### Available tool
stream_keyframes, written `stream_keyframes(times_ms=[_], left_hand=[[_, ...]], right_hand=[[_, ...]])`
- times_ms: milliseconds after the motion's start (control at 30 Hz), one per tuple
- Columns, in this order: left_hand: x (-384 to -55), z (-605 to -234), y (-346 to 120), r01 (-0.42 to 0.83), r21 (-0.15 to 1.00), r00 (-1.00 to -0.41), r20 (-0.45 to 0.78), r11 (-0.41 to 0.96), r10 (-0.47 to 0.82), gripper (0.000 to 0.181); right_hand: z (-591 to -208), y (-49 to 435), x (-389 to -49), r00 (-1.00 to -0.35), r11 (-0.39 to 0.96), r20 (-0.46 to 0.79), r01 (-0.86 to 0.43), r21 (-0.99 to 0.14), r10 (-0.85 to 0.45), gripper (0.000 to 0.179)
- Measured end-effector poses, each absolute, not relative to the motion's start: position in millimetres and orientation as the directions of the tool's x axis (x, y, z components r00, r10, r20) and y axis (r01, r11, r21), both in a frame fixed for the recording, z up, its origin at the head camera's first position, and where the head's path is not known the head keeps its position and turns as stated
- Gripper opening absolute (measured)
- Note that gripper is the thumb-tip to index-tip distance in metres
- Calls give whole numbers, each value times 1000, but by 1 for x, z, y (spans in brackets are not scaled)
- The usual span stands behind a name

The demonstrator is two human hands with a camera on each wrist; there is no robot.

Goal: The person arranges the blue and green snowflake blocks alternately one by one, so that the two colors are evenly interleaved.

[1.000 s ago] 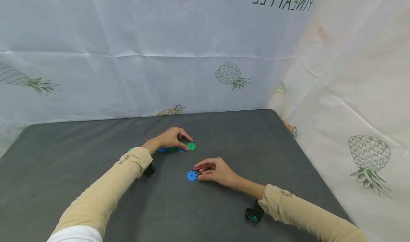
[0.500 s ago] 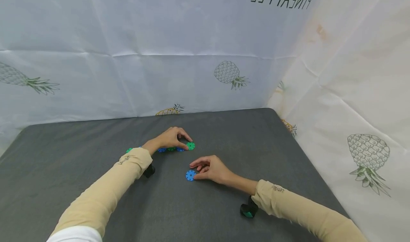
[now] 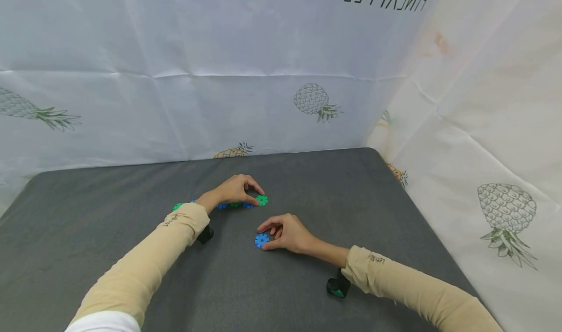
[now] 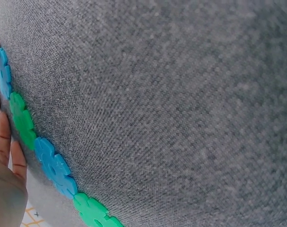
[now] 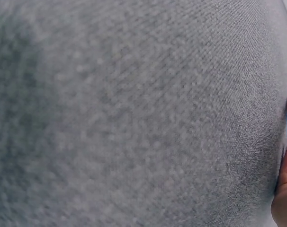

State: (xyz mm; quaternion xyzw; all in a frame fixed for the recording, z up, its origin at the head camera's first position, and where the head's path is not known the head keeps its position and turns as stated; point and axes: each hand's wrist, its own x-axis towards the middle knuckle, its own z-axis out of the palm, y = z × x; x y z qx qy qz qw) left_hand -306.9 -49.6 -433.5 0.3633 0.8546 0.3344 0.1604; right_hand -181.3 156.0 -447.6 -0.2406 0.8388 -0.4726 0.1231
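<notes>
Pinching the loose blue disc (image 3: 262,240) at its right edge, the right hand (image 3: 286,233) curls thumb and forefinger round it where it lies flat on the grey bench (image 3: 88,215), near the middle and just short of the chain (image 3: 234,204). To do this well, the judgement is that the grip should stay on the rim, so the notches stay free, and the disc should be lifted level rather than dragged across the cloth. Beyond it, the left hand (image 3: 232,189) arches over the chain, fingertips pressed down on the green disc (image 3: 262,200) at its right end, thumb tucked beneath; that grip is pinching the end piece and should hold it steady. In the left wrist view the chain (image 4: 49,161) shows as alternating blue and green pieces joined edge to edge. Counting: one loose blue disc; the chain shows about six discs in the head view, partly hidden by the hand, so the exact number cannot be told. A black wrist camera (image 3: 338,287) sits under each sleeve. Behind the bench hangs a white pineapple-print sheet (image 3: 281,78).
</notes>
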Motion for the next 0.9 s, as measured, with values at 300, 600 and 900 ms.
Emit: stream_keyframes(times_ms=[300, 600, 900], left_hand=[[-304, -432, -48, 525, 667, -694, -24, 529, 719, 26], [-303, -430, -47, 535, 662, -691, -15, 525, 723, 25], [-304, -432, -48, 540, 656, -687, -19, 528, 726, 26]], right_hand=[[-422, 150, -170, -846, 441, 47, -324, -837, -532, 31], [-447, 158, -180, -836, 433, 69, -350, -831, -545, 27], [-445, 168, -182, -828, 333, 79, -308, -891, -555, 29]])
